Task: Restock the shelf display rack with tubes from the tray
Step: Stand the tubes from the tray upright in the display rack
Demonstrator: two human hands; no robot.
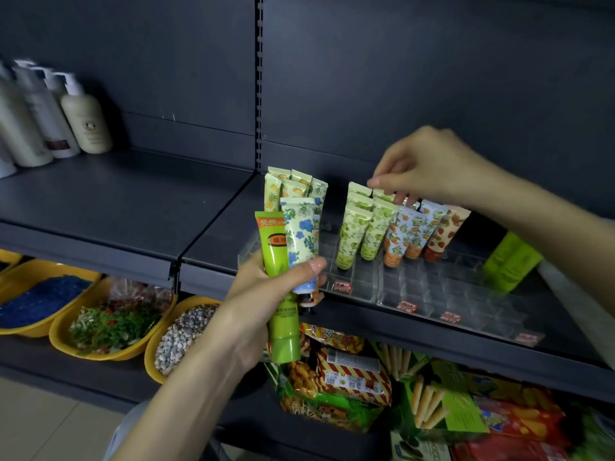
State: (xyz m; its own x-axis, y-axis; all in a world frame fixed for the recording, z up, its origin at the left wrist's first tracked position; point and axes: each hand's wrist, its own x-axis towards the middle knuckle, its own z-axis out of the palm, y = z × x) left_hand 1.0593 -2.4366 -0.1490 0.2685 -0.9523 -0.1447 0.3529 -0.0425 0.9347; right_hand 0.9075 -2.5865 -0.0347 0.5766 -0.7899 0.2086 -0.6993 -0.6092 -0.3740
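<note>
Tubes point(356, 234) stand cap-down in a clear rack point(432, 294) on the dark shelf point(100, 201), just right of the frame's centre. A yellow-fruit cluster fills the rack's back left. Lime-print ones sit in the middle with orange-print ones beside them, and a strawberry tube point(446, 234) is at the right end.

At lower centre, the left hand point(263, 294) has its fingers point(309, 266) curled round a bunch held upright, just in front of the rack's left end. The bunch is a green tube point(276, 257), a blue-flower tube point(301, 241), and a third of which only the cap end shows under the thumb.

Reaching in from the right edge, the right hand point(429, 168) hangs over the rack's back row. Its thumb and forefinger seem to pinch the top crimp of a lime tube point(382, 194), and the other fingers curl down behind the orange-print tubes.

A blurred green pack point(509, 261) stands just right of the rack. Pump bottles point(83, 121) line the shelf at upper left. Below the shelf, yellow bowls point(100, 356) at lower left hold blue grains, a green-red mix and pebbles. Snack packs point(349, 371) crowd the lower right.
</note>
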